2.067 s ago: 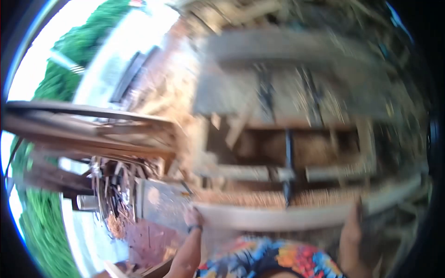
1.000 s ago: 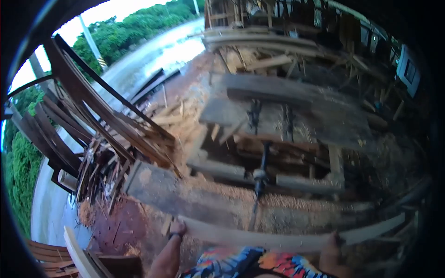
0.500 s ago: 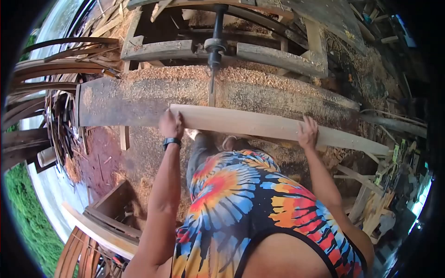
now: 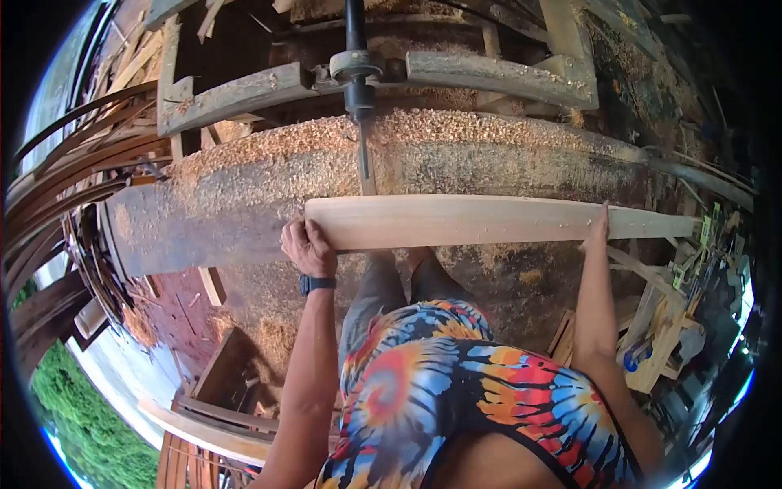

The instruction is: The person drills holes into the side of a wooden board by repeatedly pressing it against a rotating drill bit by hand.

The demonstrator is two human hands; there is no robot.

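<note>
A long pale wooden board (image 4: 456,222) lies across the front of the workbench, and its right part tapers. My left hand (image 4: 308,246), below a dark wrist band, is closed around the board's left end with its thumb on top. Toward the narrower right part, my right hand (image 4: 597,230) grips the board's near edge, fingers partly hidden beneath. Just beyond the board, a slim metal bit (image 4: 364,155) points toward its far edge from a dark spindle (image 4: 357,69). The bit's tip appears slightly apart from the wood.
Wood chips (image 4: 456,126) cover the far side of the bench top (image 4: 195,224). Behind it stands a timber frame (image 4: 497,77). Bent strips (image 4: 90,155) are stacked at the left, offcuts (image 4: 660,342) at the right, and a wooden box (image 4: 228,371) sits lower left.
The board has turned to lie more level across the view. My right hand has slid toward its right end. My left hand still holds the left end, and the camera view has shifted.
</note>
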